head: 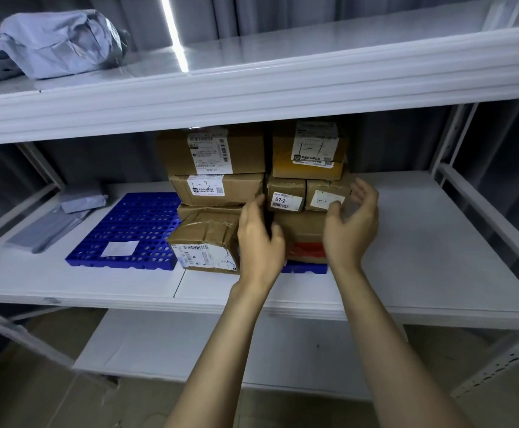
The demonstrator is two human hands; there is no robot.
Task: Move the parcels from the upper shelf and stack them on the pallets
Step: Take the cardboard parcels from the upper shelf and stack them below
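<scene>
Cardboard parcels (221, 189) stand several layers high on the blue pallet (134, 230), mid-way along the middle shelf (422, 242); that part looks done. At eleven o'clock one crumpled grey bag (60, 44) lies on the upper shelf (283, 78), seemingly the only parcel not yet brought down. Both hands are apart and hold nothing. The left hand (261, 245) has its straight fingers at the gap in the stack. The right hand (352, 230), at its three o'clock, is spread loosely beside a small box (326, 196), perhaps touching the label. Flat grey packets (54, 223) lie at nine o'clock of the pallet.
</scene>
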